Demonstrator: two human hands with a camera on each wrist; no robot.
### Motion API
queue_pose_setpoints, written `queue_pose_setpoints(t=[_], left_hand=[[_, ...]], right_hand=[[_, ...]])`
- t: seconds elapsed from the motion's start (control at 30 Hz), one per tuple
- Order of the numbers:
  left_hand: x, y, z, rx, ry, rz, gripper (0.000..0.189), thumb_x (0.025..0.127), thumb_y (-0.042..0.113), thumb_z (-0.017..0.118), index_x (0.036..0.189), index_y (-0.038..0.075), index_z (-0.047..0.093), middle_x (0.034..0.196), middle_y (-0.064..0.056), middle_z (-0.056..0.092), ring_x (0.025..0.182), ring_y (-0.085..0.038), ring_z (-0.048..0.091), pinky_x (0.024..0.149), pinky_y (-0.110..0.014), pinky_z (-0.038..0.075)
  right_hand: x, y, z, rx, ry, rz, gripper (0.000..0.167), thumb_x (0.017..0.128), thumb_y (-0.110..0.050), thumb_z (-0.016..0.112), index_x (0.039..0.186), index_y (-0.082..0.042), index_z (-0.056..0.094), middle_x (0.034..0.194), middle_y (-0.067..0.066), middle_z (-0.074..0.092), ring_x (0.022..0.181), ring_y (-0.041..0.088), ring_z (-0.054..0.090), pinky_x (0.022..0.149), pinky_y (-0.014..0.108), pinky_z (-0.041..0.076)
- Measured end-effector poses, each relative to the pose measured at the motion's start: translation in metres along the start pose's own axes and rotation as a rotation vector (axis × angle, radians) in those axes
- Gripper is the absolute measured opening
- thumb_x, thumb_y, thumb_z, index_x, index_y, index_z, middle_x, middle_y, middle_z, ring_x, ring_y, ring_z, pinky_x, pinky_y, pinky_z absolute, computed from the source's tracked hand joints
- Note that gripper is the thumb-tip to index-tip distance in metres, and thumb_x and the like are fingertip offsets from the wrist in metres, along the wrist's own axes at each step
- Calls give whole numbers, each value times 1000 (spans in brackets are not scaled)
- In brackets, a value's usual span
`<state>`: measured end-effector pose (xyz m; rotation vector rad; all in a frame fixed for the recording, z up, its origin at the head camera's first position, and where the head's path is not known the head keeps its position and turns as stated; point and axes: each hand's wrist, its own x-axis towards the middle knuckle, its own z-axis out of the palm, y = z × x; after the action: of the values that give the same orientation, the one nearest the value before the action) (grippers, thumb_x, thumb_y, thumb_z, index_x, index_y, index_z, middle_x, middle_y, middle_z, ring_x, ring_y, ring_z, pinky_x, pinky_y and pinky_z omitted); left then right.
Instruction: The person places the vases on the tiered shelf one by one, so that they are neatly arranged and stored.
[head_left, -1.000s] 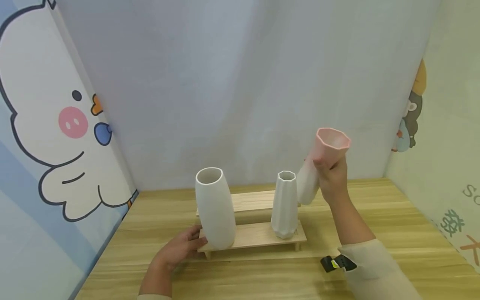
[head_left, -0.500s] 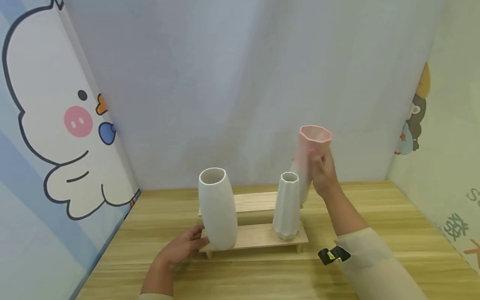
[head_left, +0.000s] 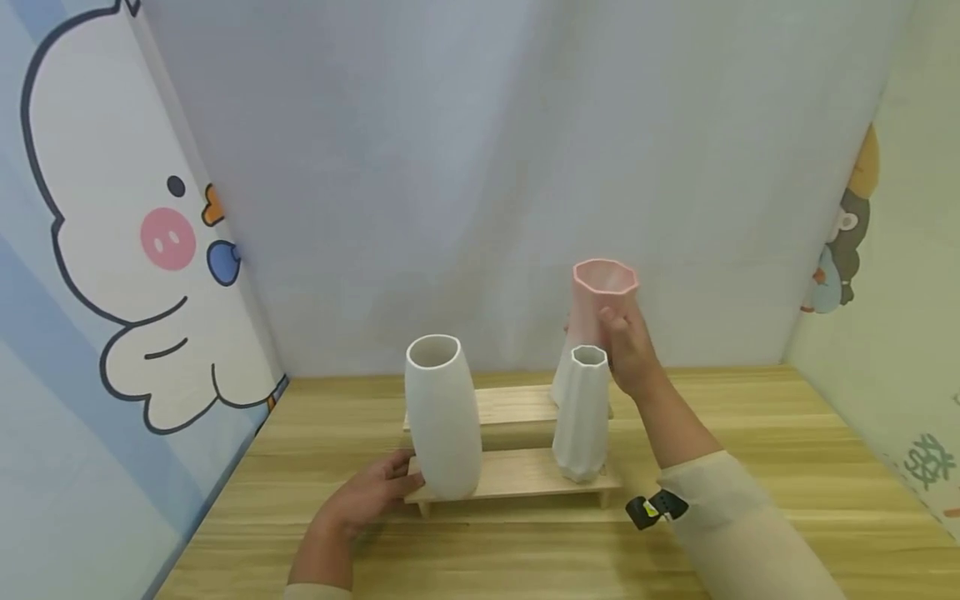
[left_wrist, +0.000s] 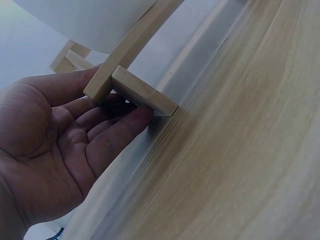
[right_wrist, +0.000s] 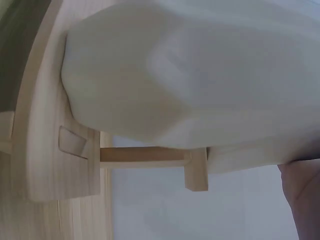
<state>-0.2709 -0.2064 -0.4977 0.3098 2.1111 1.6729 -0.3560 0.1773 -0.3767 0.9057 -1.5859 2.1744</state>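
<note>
A two-tier wooden stand (head_left: 517, 473) bears a tall smooth white vase (head_left: 444, 425) at the left of its lower tier and a fluted white vase (head_left: 582, 425) at the right. My left hand (head_left: 369, 493) grips the stand's left end, thumb on the board and fingers underneath around the leg, as the left wrist view shows. With my right hand (head_left: 630, 350) I hold a faceted pink-and-white vase (head_left: 588, 312) by its upper part. Its white base overlaps the right end of the rear tier (head_left: 517, 405), partly hidden by the fluted vase. That fluted vase (right_wrist: 150, 75) fills much of the right wrist view.
The stand rests on a wood-grain table (head_left: 480, 554). A pale grey backdrop (head_left: 450, 183) rises behind it, with cartoon-printed panels on the left and right. A black strap (head_left: 656, 508) is at my right sleeve.
My right hand has carried the pink-and-white vase leftward, turning it from tilted to nearly upright and bringing its base over the rear tier. The left hand keeps its hold on the stand.
</note>
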Motion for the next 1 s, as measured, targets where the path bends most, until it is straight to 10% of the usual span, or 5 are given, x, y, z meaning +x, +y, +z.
queue_pose_setpoints(t=[1.0], left_hand=[[2, 0, 0, 6, 16, -5, 71, 97, 35, 61, 151, 0, 32, 154, -24, 34, 137, -38, 41, 103, -52, 45]], right_hand=[[3, 4, 7, -110, -74, 113, 51, 92, -27, 51, 137, -5, 39, 107, 5, 57, 89, 17, 60, 73, 28, 54]])
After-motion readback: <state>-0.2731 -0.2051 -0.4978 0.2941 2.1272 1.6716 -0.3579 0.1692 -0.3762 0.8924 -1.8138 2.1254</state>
